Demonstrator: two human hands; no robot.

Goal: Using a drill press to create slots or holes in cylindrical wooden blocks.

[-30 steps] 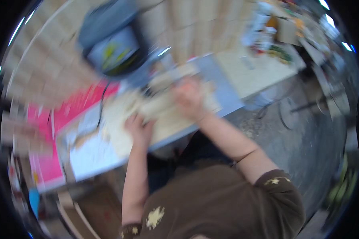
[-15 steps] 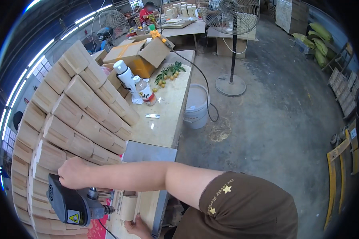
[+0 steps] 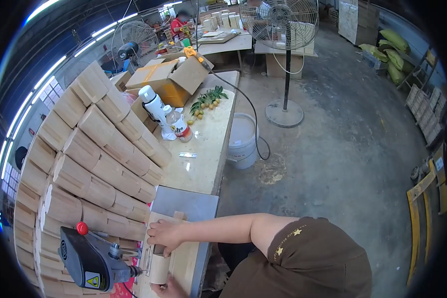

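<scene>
A rounded pale wooden block [image 3: 159, 268] lies on the wooden board [image 3: 184, 252] beneath the drill press [image 3: 87, 260]. My right hand [image 3: 165, 235] reaches across from the right, its fingers bent over the block's far end. At the near end, my left hand [image 3: 169, 288] grips the block with the thumb on its side; part of this hand is cut off by the lower edge. The drill press has a dark housing, a chuck pointing at the block, and a lever with a red knob [image 3: 82, 228] that no hand touches.
Rounded wooden blocks [image 3: 97, 159] are stacked high behind the drill press. On the bench [image 3: 203, 164] stand a white flask [image 3: 152, 102], a plastic bottle [image 3: 178, 124], fruit on leafy twigs [image 3: 208, 103] and a carton [image 3: 166, 74]. A bucket [image 3: 243, 141] and fan [image 3: 286, 64] stand beyond.
My right hand has left the drill press lever and come down to the block's far end, uncovering the red knob. My left hand stays at the block's near end. The view has shifted slightly.
</scene>
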